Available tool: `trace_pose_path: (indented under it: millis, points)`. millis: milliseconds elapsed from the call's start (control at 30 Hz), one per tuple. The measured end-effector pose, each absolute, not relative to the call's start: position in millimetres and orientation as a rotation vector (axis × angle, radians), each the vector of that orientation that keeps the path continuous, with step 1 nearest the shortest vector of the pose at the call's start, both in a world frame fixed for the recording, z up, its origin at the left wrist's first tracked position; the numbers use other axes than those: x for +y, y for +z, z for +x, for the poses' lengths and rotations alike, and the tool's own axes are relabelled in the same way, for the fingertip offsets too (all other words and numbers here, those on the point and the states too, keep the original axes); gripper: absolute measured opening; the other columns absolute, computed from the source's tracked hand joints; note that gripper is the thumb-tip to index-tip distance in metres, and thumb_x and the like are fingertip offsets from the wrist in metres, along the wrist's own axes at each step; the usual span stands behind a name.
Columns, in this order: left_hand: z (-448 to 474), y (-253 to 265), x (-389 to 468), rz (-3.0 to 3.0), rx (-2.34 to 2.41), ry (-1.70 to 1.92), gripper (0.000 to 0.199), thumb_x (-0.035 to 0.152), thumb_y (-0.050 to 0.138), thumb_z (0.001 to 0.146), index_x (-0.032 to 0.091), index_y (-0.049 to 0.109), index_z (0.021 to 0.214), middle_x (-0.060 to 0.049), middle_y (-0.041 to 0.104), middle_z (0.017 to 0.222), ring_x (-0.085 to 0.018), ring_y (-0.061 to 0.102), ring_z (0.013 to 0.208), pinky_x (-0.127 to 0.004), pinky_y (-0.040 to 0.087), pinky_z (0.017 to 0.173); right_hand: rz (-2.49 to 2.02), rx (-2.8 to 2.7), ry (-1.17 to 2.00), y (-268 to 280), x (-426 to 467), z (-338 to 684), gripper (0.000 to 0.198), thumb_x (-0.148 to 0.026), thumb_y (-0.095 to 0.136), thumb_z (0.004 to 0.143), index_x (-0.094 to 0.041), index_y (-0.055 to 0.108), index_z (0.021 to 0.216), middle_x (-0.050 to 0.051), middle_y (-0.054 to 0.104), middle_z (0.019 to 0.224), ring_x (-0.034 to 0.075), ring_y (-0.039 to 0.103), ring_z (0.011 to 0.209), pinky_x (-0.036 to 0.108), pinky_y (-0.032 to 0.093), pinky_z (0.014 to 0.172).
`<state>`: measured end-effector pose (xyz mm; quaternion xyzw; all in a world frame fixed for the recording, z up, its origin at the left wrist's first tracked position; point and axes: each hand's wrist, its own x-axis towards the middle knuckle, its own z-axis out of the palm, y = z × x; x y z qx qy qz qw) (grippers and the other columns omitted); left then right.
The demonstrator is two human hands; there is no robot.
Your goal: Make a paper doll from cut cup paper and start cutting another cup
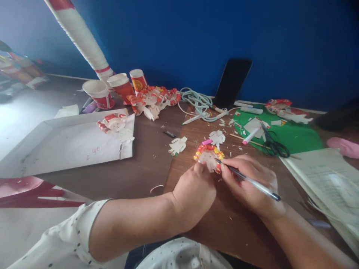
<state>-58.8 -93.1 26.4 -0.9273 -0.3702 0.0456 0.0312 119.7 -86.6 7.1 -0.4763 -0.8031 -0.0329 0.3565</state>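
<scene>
My right hand [249,179] is closed around a pen [256,184] with a clear barrel and dark end. The pen's tip points at a pale paper doll head [208,158] edged with red and yellow curled paper. My left hand [196,194] is closed at the lower edge of this head, fingertips mostly hidden behind the knuckles. Just beyond lie a white paper dress cutout [217,138], a pink pen cap [207,142] and another paper dress cutout [177,145] with green marks. A black pen cap [169,133] rests farther left.
Black scissors [276,148] and a pink-tipped marker [252,135] lie on green card [305,136]. A phone [232,84] leans on the blue wall beside a coiled cable [196,102]. Paper cups [97,93], finished-looking paper dolls [154,99] and a white sheet [75,144] occupy the left.
</scene>
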Motion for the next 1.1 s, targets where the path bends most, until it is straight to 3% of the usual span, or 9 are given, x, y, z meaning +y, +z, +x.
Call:
trace_pose_path:
  millis: [467, 1100]
  points:
    - [-57.4, 21.8, -94.3, -2.807, -1.119, 0.103, 0.035, 0.013, 0.045, 0.089, 0.005, 0.065, 0.117, -0.018, 0.066, 0.11, -0.021, 0.06, 0.095, -0.028, 0.05, 0.075, -1.164, -2.138, 0.032, 0.2, -82.8, 112.2, 0.023, -0.016, 0.064, 0.083, -0.02, 0.065, 0.106, 0.006, 0.069, 0.095, 0.016, 0.067, 0.084, 0.026, 0.051, 0.075]
    - [-56.6, 21.5, -94.6, -2.786, -1.134, 0.062, 0.036, 0.013, 0.043, 0.089, 0.004, 0.064, 0.117, -0.017, 0.068, 0.107, -0.021, 0.062, 0.095, -0.028, 0.05, 0.078, -1.19, -2.173, 0.054, -3.1, -82.3, 111.8, 0.026, -0.017, 0.065, 0.084, -0.021, 0.064, 0.11, 0.005, 0.068, 0.102, 0.016, 0.066, 0.088, 0.026, 0.051, 0.077]
